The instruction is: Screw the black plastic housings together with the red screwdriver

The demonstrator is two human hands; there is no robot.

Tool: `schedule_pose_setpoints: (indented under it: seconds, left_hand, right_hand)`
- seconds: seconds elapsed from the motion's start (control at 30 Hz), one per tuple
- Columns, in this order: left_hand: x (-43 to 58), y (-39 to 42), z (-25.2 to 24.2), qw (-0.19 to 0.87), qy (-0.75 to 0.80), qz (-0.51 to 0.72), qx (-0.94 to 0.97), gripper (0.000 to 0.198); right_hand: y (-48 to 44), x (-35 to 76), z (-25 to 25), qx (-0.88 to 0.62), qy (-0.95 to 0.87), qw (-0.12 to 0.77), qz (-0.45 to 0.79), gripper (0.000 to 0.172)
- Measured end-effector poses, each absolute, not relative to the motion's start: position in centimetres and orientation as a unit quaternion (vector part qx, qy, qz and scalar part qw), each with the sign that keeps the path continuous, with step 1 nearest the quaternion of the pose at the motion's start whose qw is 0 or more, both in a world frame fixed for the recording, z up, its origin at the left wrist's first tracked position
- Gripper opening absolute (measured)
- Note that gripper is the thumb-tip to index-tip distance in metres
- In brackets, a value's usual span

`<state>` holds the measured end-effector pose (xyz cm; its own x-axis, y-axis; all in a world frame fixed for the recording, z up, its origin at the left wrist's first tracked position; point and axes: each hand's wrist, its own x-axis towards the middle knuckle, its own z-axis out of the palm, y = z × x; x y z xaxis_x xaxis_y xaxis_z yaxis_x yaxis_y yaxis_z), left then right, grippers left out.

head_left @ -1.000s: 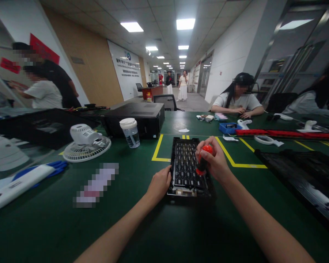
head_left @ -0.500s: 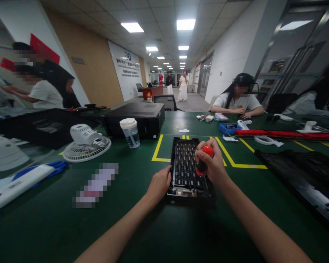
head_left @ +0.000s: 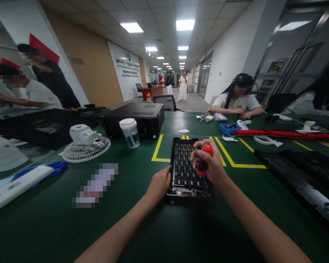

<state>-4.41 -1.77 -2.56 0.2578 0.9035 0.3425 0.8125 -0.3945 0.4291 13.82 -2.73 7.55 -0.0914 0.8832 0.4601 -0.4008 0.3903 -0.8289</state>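
A black rectangular panel with a honeycomb grid (head_left: 185, 160) lies flat on the green table (head_left: 126, 219) in front of me, partly inside a yellow taped outline. My left hand (head_left: 159, 184) is closed against the panel's near left edge, steadying it. My right hand (head_left: 207, 164) is wrapped round a red-and-black screwdriver handle (head_left: 203, 160), held upright over the right side of the grid. The tool's tip is hidden behind my hand.
A white desk fan (head_left: 84, 142) and a lidded clear cup (head_left: 130, 132) stand at left, before a black box (head_left: 137, 118). A black tray (head_left: 304, 175) lies at right. Other people sit at the far right and left. A blue bin (head_left: 229, 128) sits beyond.
My right hand with the screwdriver has shifted slightly left over the grid. The people at far left have moved. My left hand has stayed put.
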Motion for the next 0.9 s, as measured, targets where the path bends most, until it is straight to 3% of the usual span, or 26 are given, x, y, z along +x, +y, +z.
schedule_pose_setpoints:
  seconds: [0.2,0.9]
  left_hand:
    - [-4.3,-1.7,-2.7,0.082,0.546,0.274,0.787,0.035]
    - [-4.2,-1.7,-2.8,0.076,0.552,0.27,0.785,0.037]
  right_hand:
    - [-2.2,15.2,7.9,-0.209,-0.571,0.562,0.561,0.017]
    - [-2.3,15.2,7.4,-0.148,-0.562,0.553,0.597,0.015]
